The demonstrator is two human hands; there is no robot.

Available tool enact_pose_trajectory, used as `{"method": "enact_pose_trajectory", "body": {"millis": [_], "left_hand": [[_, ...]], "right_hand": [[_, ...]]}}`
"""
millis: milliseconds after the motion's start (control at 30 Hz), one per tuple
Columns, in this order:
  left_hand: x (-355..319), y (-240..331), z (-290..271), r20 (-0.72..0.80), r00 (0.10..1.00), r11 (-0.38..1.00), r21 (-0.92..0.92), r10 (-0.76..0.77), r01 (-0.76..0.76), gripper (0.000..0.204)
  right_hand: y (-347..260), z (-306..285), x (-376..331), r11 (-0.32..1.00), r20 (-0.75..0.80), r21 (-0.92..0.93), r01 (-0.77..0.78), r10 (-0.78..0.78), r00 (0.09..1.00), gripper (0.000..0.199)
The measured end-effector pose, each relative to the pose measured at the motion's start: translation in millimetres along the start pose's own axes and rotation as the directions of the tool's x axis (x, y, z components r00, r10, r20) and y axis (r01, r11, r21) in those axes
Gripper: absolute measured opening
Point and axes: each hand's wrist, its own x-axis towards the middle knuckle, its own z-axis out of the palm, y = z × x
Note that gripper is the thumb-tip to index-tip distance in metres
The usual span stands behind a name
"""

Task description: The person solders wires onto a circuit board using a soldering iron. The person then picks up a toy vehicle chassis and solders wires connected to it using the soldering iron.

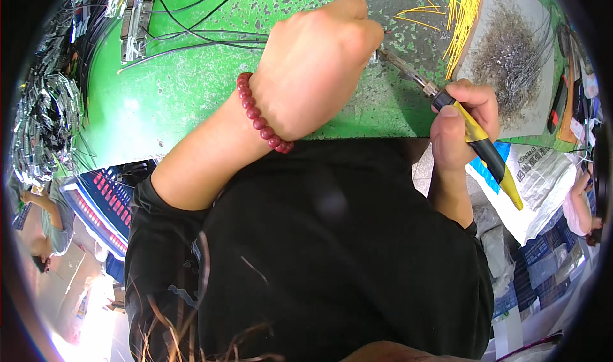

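My right hand (465, 122) grips a yellow and black soldering iron (474, 129) like a pen. The iron's metal tip points up and left, ending beside the knuckles of my left hand (322, 62). That left hand is closed, its back toward me, above the green worktop (191, 119). Its fingertips and most of what they hold are hidden; a small pale piece (373, 57) shows below the knuckles. Black cables (211, 41) run from the left and disappear under this hand. A red bead bracelet circles my left wrist.
Metal parts with black cables (135, 20) lie at the back left, beside a large heap of similar parts (45, 119). Yellow wires (465, 17) lie at the back right. Next to them, a grey sheet (536, 100) carries dark metallic debris. Other people are at both sides.
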Motion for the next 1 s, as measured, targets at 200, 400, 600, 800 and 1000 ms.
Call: {"method": "enact_pose_trajectory", "body": {"millis": [200,400,600,800,1000], "left_hand": [[4.0,1.5,-3.3,0.047,0.999,0.999,0.033,0.005,-0.007,0.003],[6.9,1.4,-2.6,0.056,0.998,0.999,0.035,-0.006,0.004,0.005],[5.7,2.8,-2.5,0.044,0.999,0.999,0.038,-0.009,0.007,0.007],[5.7,2.0,-2.0,0.031,0.999,0.999,0.045,-0.006,0.005,0.006],[5.6,2.7,-3.4,0.044,0.999,0.999,0.044,-0.016,0.014,0.006]], "right_hand": [[0.9,-0.8,0.1,1.0,0.009,-0.002,0.023,-0.023,1.0,0.028],[0.4,0.2,2.7,1.0,0.022,-0.02,0.008,-0.008,1.0,0.026],[1.4,3.0,3.3,0.997,-0.013,0.04,0.061,-0.06,0.998,0.027],[-1.7,3.6,3.5,0.994,-0.022,0.091,0.065,-0.063,0.998,0.029],[2.8,1.8,1.8,0.984,-0.087,0.054,0.17,-0.165,0.982,0.028]]}}
